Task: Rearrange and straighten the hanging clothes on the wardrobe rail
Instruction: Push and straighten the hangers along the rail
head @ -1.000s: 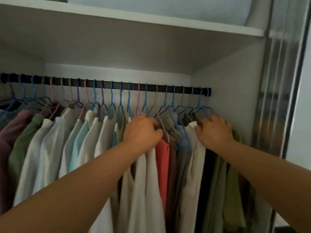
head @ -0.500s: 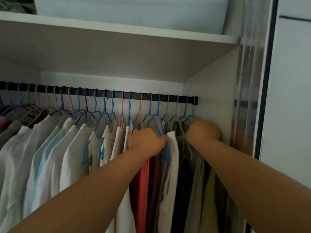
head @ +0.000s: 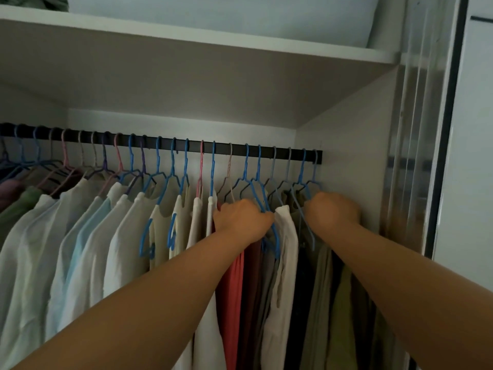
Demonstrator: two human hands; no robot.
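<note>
While both arms reach into a dim wardrobe, the fingers are hidden behind the knuckles: the left hand (head: 241, 218) is curled among blue hangers (head: 257, 188) above a red garment (head: 232, 284), the right hand (head: 332, 210) buried in clothes at the far right end of the black rail (head: 280, 151), its grip impossible to make out. Pale shirts (head: 80, 249) crowd the rail leftward, cut off by the frame. A white shelf (head: 213, 38) runs overhead, with a sliding door (head: 437, 156) at right.

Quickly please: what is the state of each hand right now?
Left hand: closed, fingers curled round blue plastic hangers.
Right hand: closed, gripping the light blue wire hangers by the wall.
</note>
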